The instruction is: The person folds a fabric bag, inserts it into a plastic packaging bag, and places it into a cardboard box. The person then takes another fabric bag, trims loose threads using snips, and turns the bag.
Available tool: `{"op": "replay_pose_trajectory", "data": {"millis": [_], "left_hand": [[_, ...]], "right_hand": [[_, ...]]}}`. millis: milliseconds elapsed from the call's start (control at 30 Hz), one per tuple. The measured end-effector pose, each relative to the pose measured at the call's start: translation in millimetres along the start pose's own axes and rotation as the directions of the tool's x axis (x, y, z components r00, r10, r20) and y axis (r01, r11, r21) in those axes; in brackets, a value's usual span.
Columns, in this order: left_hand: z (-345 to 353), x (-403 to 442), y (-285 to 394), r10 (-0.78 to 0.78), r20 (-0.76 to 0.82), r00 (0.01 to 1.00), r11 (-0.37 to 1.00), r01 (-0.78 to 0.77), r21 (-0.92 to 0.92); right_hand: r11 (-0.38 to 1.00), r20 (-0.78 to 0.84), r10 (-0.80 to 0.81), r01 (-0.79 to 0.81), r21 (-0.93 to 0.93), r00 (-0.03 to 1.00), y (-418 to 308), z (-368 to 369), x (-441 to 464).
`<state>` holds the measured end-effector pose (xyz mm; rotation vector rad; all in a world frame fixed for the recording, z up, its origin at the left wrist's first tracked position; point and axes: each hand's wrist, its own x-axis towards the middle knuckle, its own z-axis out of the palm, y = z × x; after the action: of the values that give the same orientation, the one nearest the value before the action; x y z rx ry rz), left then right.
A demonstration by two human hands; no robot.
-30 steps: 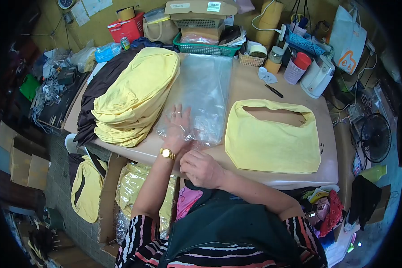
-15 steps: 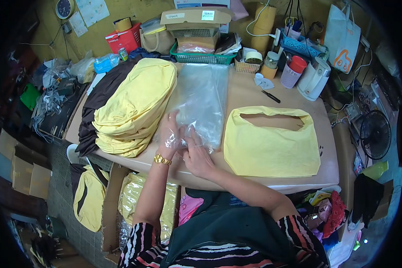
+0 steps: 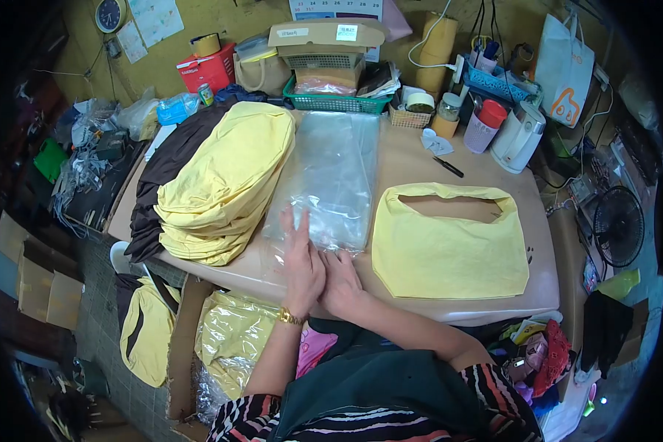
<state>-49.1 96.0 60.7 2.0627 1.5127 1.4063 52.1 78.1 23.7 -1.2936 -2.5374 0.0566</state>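
Left hand (image 3: 302, 259): extended, open
Right hand (image 3: 340, 283): grip unclear
Clear plastic sheets (image 3: 331, 169): part singly — toward tan bench (image 3: 401, 151) near edge

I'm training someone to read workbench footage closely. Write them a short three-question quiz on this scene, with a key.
1. True or false: the gold wristband is on the wrist of the left hand.

2. Multiple choice: what lies on the table between the heap of yellow fabric and the flat yellow bag?
A) a white kettle
B) clear plastic sheets
C) a black fan

3. Short answer: what colour is the plastic basket directly behind the item from question 2?

Key:
1. True
2. B
3. Green
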Motion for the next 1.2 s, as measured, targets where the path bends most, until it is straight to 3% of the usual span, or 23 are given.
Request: {"op": "replay_pose_trajectory", "data": {"millis": [33,67,133,167,233,367,433,467,567,667,700,767,800,833,867,900,967,1000,1067,1100,1133,1167,1200], "left_hand": [[-0.5,1.2,-14.3,0.001,0.106,0.994,0.993,-0.013,0.116],[1.8,3.7,-28.3,0.0,0.107,0.994,0.993,-0.012,0.117],[6.6,11.3,-43.2,-0.213,0.34,0.916,0.874,0.023,0.485],[7.6,13.6,-43.5,-0.216,0.339,0.916,0.874,0.026,0.485],[5.3,25.6,-32.8,-0.048,0.244,0.968,0.999,0.046,0.014],[0.1,29.9,-55.6,-0.044,0.225,0.973,0.974,-0.008,0.226],[-4.4,28.4,-77.6,-0.016,0.21,0.978,0.925,-0.065,0.374],[0.5,28.1,-84.3,-0.014,0.211,0.977,0.924,-0.068,0.375],[13.7,26.4,-104.7,-0.115,0.105,0.988,0.983,0.098,0.154],[9.8,36.2,-95.2,-0.065,0.011,0.998,0.995,0.064,0.078],[10.5,41.6,-97.9,-0.061,0.012,0.998,0.995,0.06,0.077],[10.2,50.6,-106.6,-0.379,0.121,0.917,0.908,0.394,-0.144],[10.6,51.5,-105.9,-0.377,0.119,0.919,0.909,0.392,-0.145],[11.0,50.7,-103.9,-0.155,0.074,0.985,0.981,0.163,-0.11],[10.1,49.5,-102.4,0.077,0.038,0.996,0.995,-0.074,-0.063],[7.5,48.8,-100.5,0.08,0.034,0.996,0.995,-0.078,-0.062],[2.3,47.2,-97.0,0.193,0.15,0.97,0.938,-0.227,0.263],[3.1,46.0,-97.2,0.193,0.148,0.97,0.938,-0.227,0.263],[7.5,43.3,-97.0,0.016,0.118,0.993,0.981,-0.039,0.192],[8.5,44.9,-91.0,0.015,0.117,0.993,0.981,-0.037,0.19],[9.0,47.5,-83.8,-0.158,0.067,0.985,0.985,0.152,0.083],[9.1,49.5,-79.4,-0.33,0.037,0.943,0.943,0.331,-0.032],[14.6,47.9,-87.6,-0.332,0.038,0.943,0.942,0.333,-0.034]], "right_hand": [[0.994,-0.194,-0.041,0.02,-0.107,0.98,-1.4,-2.7,-1.1],[0.994,-0.193,-0.041,0.021,-0.106,0.98,-2.1,-5.8,-4.7],[0.969,0.232,-0.02,0.076,-0.236,0.973,-13.1,-38.8,-11.1],[0.969,0.235,-0.022,0.079,-0.236,0.972,-16.9,-41.1,-14.4],[0.962,0.251,-0.115,0.17,-0.212,0.961,-24.2,-41.4,-20.3],[0.981,0.246,-0.15,0.176,-0.085,0.958,-27.0,-37.1,-26.3],[0.978,-0.051,-0.209,0.21,0.013,0.977,-22.0,-27.5,-25.0],[0.978,-0.054,-0.208,0.209,0.013,0.977,-21.2,-23.0,-22.5],[0.94,-0.202,-0.239,0.279,0.198,0.95,-26.4,-16.0,-12.8],[0.908,-0.157,-0.274,0.309,0.283,0.949,-22.4,-19.2,5.6],[0.916,-0.052,-0.204,0.209,0.343,0.978,-18.0,-20.4,14.4],[0.915,0.056,-0.136,0.104,0.391,0.989,-4.9,-11.9,29.7],[0.965,-0.117,-0.066,0.093,0.244,0.991,6.5,2.5,38.8],[0.994,-0.293,-0.021,0.052,0.098,0.956,11.6,5.1,45.4],[0.994,-0.295,-0.023,0.054,0.098,0.955,16.2,7.3,47.1],[1.0,-0.35,0.007,-0.018,-0.026,0.937,21.1,2.8,48.5],[0.984,-0.413,0.028,-0.097,-0.147,0.91,22.8,-3.3,50.7],[0.981,-0.287,0.074,-0.122,-0.152,0.955,20.1,-5.4,48.8],[0.976,-0.151,0.118,-0.142,-0.164,0.982,17.7,-10.0,49.6],[0.989,-0.027,0.149,-0.149,0.016,0.988,17.8,-13.0,53.4],[0.966,0.1,0.157,-0.174,0.193,0.982,19.4,-15.1,57.1],[0.966,0.102,0.158,-0.175,0.19,0.982,22.5,-15.8,60.1],[0.956,0.139,0.169,-0.197,0.217,0.976,25.5,-15.5,62.8]]}}
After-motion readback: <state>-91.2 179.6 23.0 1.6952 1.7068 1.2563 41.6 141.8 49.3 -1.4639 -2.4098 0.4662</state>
